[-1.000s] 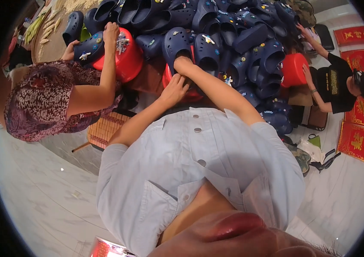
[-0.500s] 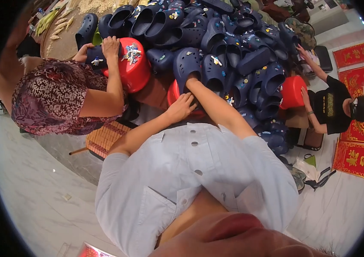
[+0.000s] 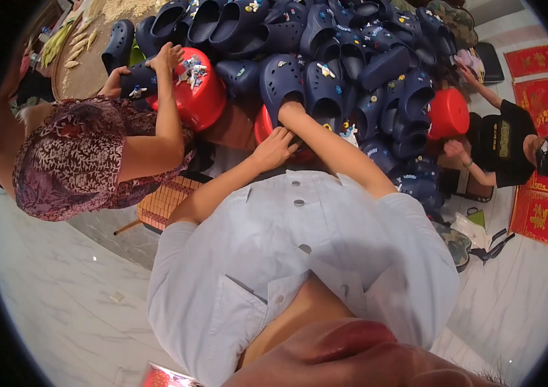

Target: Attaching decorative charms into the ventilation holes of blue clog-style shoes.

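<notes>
My right hand is pushed into a navy blue clog at the near edge of a big heap of navy clogs, so its fingers are hidden and only the wrist shows. My left hand sits just below it with its fingers curled at the clog's heel, over a red basin. Whether the left hand pinches anything is not visible. My light blue shirt fills the lower middle of the view.
On the left, a person in a patterned dress holds a clog over a red basin of small charms. On the right, a person in a black shirt works beside another red basin. A woven stool stands on the pale marble floor.
Both my hands have stayed at the same navy clog. The view has shifted slightly. The person on the left has lifted a hand onto their red basin.
</notes>
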`<action>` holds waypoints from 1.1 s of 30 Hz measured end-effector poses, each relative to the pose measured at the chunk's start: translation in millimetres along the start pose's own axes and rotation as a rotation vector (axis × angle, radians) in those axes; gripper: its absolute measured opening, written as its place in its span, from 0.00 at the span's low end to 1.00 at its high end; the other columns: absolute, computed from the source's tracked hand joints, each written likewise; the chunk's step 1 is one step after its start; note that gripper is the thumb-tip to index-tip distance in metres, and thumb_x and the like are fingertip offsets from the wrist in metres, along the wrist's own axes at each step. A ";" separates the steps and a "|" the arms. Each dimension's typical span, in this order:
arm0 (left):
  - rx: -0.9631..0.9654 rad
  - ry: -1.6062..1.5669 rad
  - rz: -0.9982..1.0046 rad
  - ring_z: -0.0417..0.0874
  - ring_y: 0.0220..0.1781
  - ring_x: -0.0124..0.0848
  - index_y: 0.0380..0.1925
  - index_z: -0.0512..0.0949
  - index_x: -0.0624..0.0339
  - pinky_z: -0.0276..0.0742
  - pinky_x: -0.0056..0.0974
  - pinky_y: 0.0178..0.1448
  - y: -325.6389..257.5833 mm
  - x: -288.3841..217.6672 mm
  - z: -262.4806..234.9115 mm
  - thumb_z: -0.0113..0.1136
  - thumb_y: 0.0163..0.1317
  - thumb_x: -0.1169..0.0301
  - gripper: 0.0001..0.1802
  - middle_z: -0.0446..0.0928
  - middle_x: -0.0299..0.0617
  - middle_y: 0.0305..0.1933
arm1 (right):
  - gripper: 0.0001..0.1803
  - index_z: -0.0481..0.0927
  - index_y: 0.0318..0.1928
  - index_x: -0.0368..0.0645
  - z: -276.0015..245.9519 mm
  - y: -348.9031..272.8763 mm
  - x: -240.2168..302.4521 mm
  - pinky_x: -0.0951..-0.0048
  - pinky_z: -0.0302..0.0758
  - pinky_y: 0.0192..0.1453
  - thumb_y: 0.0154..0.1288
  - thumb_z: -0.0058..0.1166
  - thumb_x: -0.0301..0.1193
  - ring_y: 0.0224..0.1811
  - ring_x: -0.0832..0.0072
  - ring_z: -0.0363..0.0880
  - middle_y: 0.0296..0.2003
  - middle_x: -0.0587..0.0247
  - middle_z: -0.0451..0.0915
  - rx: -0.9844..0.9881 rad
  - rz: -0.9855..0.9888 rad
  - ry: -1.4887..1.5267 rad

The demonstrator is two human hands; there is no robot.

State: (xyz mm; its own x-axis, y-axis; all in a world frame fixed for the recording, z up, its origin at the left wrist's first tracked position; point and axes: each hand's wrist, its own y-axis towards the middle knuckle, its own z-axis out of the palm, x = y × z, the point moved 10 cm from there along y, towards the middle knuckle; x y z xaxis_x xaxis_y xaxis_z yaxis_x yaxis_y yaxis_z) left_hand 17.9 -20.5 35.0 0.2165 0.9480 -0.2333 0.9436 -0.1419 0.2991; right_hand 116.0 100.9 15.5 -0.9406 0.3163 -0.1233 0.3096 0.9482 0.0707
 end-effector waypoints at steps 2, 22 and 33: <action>-0.024 0.029 0.049 0.68 0.62 0.43 0.53 0.79 0.54 0.64 0.45 0.63 -0.5 -3.9 0.4 0.57 0.55 0.66 0.24 0.71 0.48 0.57 | 0.16 0.84 0.44 0.37 17.4 -15.3 -1.2 0.56 0.73 0.60 0.63 0.46 0.31 0.55 0.53 0.79 0.51 0.43 0.79 0.183 0.006 0.074; -0.020 -0.083 0.107 0.68 0.64 0.48 0.53 0.76 0.57 0.67 0.48 0.62 3.8 -11.4 -3.0 0.59 0.59 0.52 0.27 0.69 0.51 0.59 | 0.09 0.81 0.36 0.38 -34.8 -87.2 8.8 0.66 0.79 0.49 0.55 0.51 0.26 0.49 0.60 0.76 0.40 0.57 0.77 -0.001 -0.239 0.403; -0.021 -0.080 0.055 0.77 0.49 0.41 0.43 0.78 0.59 0.72 0.43 0.47 10.0 -10.5 -4.6 0.58 0.54 0.68 0.16 0.74 0.45 0.45 | 0.09 0.80 0.37 0.39 -46.0 -96.8 -10.9 0.62 0.80 0.48 0.56 0.51 0.26 0.48 0.59 0.77 0.39 0.55 0.77 -0.055 -0.128 0.516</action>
State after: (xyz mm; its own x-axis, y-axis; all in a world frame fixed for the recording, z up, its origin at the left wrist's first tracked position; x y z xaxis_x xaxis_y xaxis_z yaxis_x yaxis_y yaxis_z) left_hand 23.9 -30.6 44.7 0.2884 0.9129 -0.2890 0.9243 -0.1866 0.3329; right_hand 89.9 4.3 55.6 -0.9210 0.1298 0.3673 0.1929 0.9711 0.1407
